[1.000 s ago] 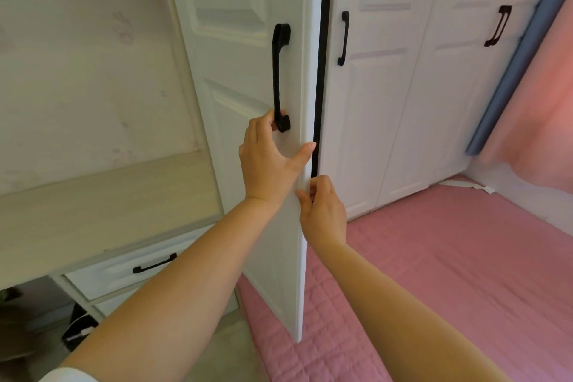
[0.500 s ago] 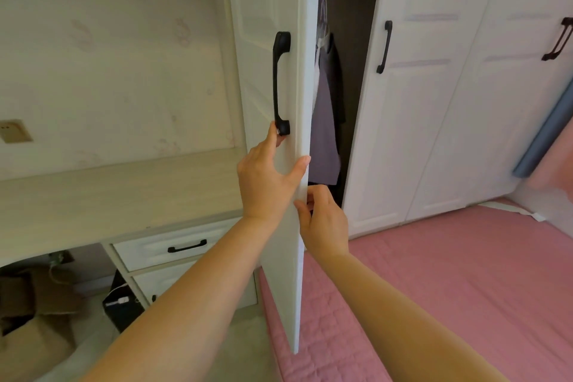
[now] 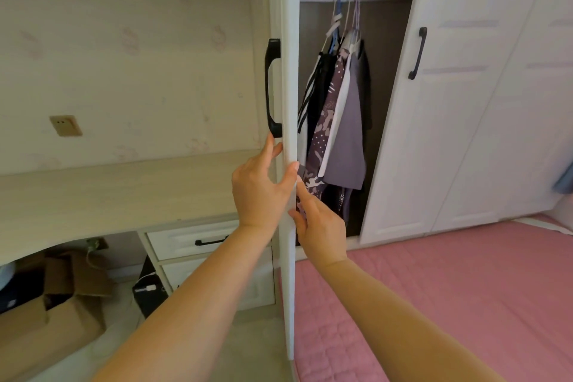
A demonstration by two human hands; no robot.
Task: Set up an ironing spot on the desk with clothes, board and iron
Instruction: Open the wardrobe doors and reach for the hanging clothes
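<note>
You see a smooth white painted door [image 3: 290, 102] with a glossy black handle [image 3: 273, 87], a pale matt wood-grain desk [image 3: 117, 192], cloth clothes [image 3: 338, 121], and a quilted pink bedcover [image 3: 449, 295].

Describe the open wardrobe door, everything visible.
The wardrobe door is white, probably painted wood, swung out edge-on to the camera. A black bar handle sits on its left face. The left hand grips its edge below the handle; the right hand holds the edge from inside. Hanging clothes show behind it.
</note>
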